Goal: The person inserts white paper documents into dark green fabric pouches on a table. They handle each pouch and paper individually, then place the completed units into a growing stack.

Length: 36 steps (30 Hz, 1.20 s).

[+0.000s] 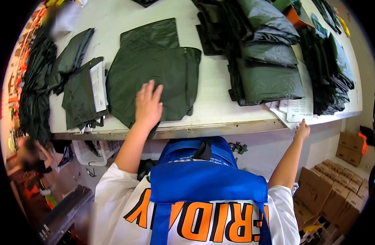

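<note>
Dark-green garment (154, 69) lies on the white table (214, 100) beneath the flat, spread left hand (148, 104), apparently part-folded, upper panel (150, 36) extended; the right hand (302, 130), fingers narrowed, meets separate paper sheets (298, 110), grip indeterminable.

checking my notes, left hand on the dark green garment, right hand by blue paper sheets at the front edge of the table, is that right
The paper sheets are white, not blue, as the head view shows. The left hand is on the dark green garment, and the right hand by the paper sheets at the front edge of the table.
</note>
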Motion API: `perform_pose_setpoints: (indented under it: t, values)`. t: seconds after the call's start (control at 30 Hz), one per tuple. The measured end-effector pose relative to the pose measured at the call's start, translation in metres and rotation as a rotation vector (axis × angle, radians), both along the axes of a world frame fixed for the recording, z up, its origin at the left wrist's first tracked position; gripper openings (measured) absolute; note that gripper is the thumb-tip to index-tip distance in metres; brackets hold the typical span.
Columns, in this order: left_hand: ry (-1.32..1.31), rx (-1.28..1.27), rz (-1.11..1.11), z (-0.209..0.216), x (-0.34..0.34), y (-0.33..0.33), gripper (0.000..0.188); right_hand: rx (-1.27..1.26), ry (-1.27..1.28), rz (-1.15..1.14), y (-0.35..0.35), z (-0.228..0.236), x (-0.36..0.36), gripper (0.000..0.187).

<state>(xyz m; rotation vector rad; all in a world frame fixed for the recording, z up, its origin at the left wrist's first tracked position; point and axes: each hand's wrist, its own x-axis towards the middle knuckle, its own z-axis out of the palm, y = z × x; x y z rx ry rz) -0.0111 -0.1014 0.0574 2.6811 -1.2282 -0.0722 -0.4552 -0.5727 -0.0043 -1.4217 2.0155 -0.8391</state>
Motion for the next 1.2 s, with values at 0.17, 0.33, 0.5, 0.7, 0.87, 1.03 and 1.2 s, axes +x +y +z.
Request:
perform_pose_setpoints:
  t: [0.17, 0.33, 0.5, 0.7, 0.87, 1.03, 1.2]
  values:
    - [0.050, -0.029, -0.152, -0.014, -0.035, -0.055, 0.061, 0.063, -0.290, -0.150, -0.023, -0.019, 0.013, 0.031]
    - [0.191, 0.191, -0.191, -0.011, -0.052, -0.066, 0.078, -0.122, 0.013, -0.023, -0.022, -0.022, -0.001, 0.038]
    - [0.160, 0.132, -0.359, -0.015, -0.044, -0.028, 0.069, -0.020, 0.387, 0.115, -0.007, -0.005, -0.002, 0.043]
    - [0.705, -0.310, 0.219, 0.009, -0.010, -0.018, 0.037, -0.200, 0.443, 0.109, -0.013, 0.024, 0.003, 0.036]
    - [1.009, -1.211, 0.422, 0.067, 0.076, 0.025, 0.034, -0.432, 0.148, 0.011, -0.045, 0.049, -0.021, 0.031]
    - [0.223, -0.878, 0.223, 0.141, 0.103, 0.080, 0.027, -0.582, 0.311, -0.085, 0.017, 0.142, -0.010, 0.034]
    - [-0.220, -0.563, -0.224, 0.118, 0.070, 0.081, 0.041, -0.768, 0.107, -0.193, 0.096, 0.237, 0.008, 0.035]
